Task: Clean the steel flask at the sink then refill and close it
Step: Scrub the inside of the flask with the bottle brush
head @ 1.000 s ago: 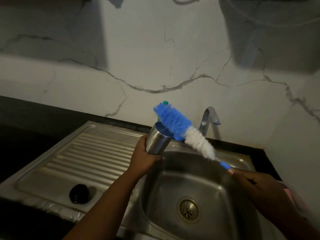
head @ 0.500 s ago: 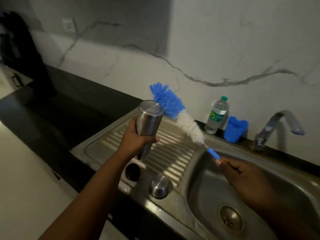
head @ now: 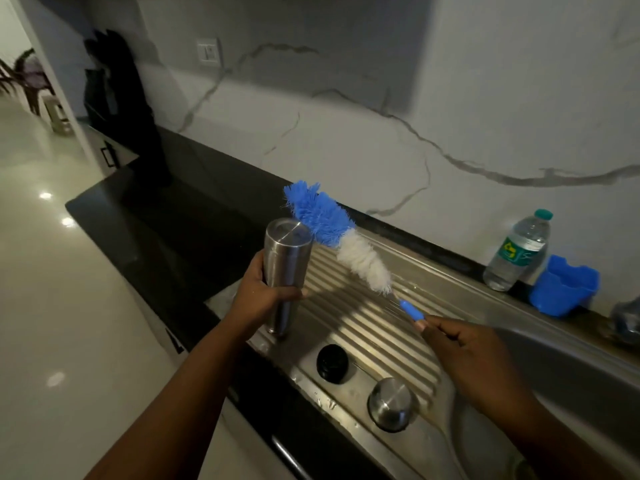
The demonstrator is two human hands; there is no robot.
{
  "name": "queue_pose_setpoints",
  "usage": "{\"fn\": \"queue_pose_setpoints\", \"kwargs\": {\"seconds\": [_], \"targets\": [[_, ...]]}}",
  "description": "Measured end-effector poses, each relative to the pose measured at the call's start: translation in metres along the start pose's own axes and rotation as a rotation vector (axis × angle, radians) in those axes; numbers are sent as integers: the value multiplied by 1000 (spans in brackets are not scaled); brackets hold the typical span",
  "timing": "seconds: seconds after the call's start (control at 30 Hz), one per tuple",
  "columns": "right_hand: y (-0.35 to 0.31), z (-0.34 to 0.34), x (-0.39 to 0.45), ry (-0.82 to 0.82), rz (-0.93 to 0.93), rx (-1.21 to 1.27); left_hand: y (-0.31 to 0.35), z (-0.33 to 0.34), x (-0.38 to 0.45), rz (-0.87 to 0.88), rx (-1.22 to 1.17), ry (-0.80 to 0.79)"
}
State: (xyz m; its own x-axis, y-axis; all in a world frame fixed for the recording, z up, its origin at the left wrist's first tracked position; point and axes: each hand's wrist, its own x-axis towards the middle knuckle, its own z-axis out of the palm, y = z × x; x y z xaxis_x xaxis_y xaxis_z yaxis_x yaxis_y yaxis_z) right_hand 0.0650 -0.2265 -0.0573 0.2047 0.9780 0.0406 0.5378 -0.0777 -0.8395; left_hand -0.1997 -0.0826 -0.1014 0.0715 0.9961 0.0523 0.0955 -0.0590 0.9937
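Steel, smooth and probably slippery when wet, the tall cylindrical flask [head: 285, 271] stood over the ribbed drainboard's [head: 374, 327] left edge, gripped mid-body by the left hand [head: 258, 294], while the right hand [head: 474, 362] pinched the blue-and-white bottle brush [head: 341, 240] by its handle.
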Motion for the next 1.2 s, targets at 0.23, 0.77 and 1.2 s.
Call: {"fn": "queue_pose_setpoints", "kwargs": {"seconds": [0.23, 0.77, 1.2], "targets": [[-1, 14, 14, -28, -2, -41, -19, -9, 13, -52, -23, -48], [-3, 15, 20, 67, 2, -21, -20, -20, 5, 111, -134, -20], [-32, -89, 5, 197, 116, -404, 118, 73, -15, 1021, 66, 52]]}}
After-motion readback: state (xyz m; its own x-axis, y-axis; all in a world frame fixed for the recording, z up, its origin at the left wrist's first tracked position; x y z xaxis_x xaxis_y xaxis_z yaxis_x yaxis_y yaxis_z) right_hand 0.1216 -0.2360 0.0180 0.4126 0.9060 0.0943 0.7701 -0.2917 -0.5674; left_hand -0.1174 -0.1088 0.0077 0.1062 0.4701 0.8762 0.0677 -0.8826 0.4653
